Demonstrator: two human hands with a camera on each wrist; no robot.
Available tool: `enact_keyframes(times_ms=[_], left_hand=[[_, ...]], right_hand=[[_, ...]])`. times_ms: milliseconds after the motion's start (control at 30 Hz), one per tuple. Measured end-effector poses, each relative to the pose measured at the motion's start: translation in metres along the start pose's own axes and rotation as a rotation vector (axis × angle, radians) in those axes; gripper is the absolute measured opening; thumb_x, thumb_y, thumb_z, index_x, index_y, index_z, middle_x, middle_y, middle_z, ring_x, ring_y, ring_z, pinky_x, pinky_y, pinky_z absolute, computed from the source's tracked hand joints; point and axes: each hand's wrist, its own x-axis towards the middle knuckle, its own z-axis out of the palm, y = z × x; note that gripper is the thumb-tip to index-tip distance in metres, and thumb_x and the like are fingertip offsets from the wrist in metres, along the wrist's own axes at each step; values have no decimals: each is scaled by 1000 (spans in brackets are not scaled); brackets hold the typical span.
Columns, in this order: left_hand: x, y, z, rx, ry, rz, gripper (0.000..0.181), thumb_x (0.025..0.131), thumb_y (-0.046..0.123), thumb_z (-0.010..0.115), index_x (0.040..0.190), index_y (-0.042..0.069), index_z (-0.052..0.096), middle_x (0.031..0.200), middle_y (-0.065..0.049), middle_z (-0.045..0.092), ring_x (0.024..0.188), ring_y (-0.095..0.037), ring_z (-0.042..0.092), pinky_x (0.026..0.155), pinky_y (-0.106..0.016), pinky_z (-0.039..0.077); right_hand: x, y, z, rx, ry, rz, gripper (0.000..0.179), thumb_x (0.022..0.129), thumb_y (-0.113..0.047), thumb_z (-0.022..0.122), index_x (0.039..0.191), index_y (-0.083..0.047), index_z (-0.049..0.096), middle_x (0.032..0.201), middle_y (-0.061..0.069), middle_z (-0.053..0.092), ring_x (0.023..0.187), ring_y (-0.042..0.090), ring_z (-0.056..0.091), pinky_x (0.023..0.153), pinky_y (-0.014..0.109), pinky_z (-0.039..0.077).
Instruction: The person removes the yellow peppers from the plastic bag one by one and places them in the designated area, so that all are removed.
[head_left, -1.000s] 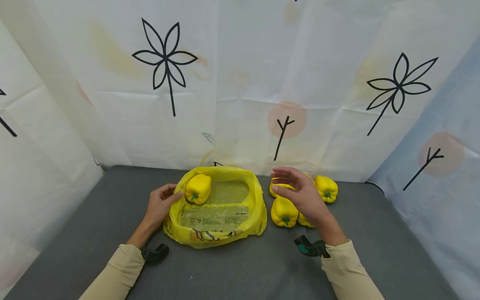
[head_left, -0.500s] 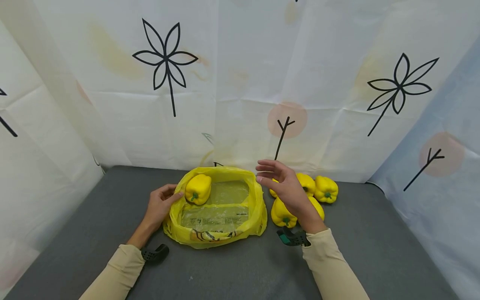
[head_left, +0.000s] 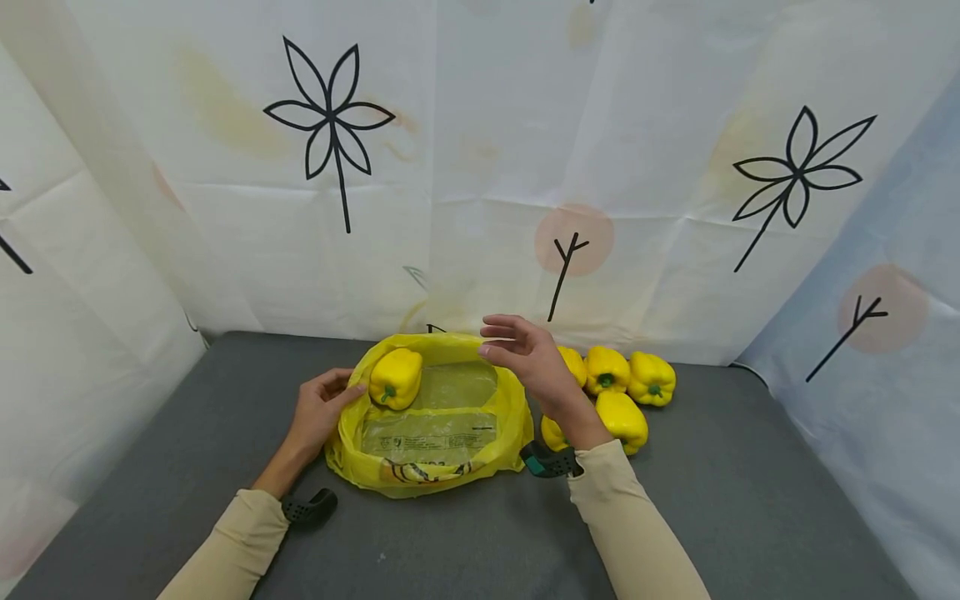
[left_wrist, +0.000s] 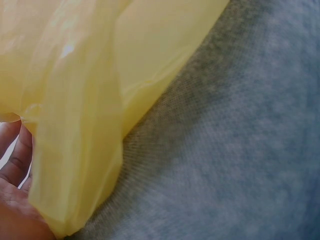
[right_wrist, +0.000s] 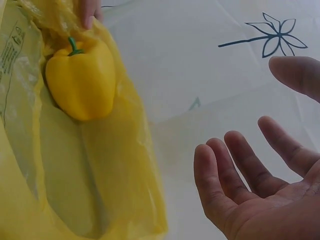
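Note:
A yellow plastic bag [head_left: 513, 425] lies on the table with its mouth spread wide. One yellow bell pepper [head_left: 396, 378] sits inside at the left end, its green stem showing. My left hand [head_left: 321, 412] pinches the bag's left rim, thumb over the edge; in the left wrist view the bag covers part of that hand [left_wrist: 17, 165]. Above the bag's right rim, my right hand [head_left: 532, 364] hovers holding nothing, its fingers spread and loosely bent in the right wrist view. Several more yellow bell peppers [head_left: 622, 421] stand right of the bag, some partly hidden by my right hand and forearm.
The dark grey table [head_left: 457, 550] carries the bag and the peppers. A white patterned cloth [head_left: 480, 250] hangs directly behind its back edge, with more cloth at both sides. A black band [head_left: 551, 460] is on my right wrist, another [head_left: 309, 507] on my left.
My right hand has moved left, from over the loose peppers to over the bag's right rim, uncovering some peppers. My left hand, the bag and the pepper inside have stayed put.

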Motion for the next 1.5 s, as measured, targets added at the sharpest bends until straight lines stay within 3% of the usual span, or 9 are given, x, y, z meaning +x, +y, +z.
enact_keyframes(times_ms=[267,533,867,1167,1500], left_hand=[[1,0,0,2,-1,5,30,98,7,68,121,-11,65,103,-9,68,84,-8,64,71,-21,56],[0,0,0,3,-4,4,30,98,9,68,121,-11,65,104,-11,68,86,-8,64,72,-21,56],[1,-1,-1,4,0,-2,30,98,7,67,122,-12,65,104,-7,68,86,-8,65,71,-21,56],[0,-2,-1,-1,0,-1,30,98,8,68,121,-11,65,103,-8,68,85,-8,65,71,-22,56],[3,-4,-2,-5,-6,-3,31,99,10,68,121,-11,65,101,0,69,86,-8,65,73,-21,56]], right_hand=[[16,7,20,13,-19,38,47,99,-10,66,144,-7,53,142,20,52,126,35,54,109,57,40],[30,17,38,-9,-44,75,49,99,-14,67,145,-8,52,145,23,49,127,33,54,104,46,46],[44,33,61,13,-27,149,54,96,-20,73,146,-11,54,148,20,46,132,36,49,108,58,40],[52,48,78,-14,3,217,55,92,-26,78,142,-15,58,146,16,48,132,33,48,106,55,42],[60,60,94,-24,11,263,59,90,-29,80,144,-18,57,146,13,48,132,31,48,101,52,48]])
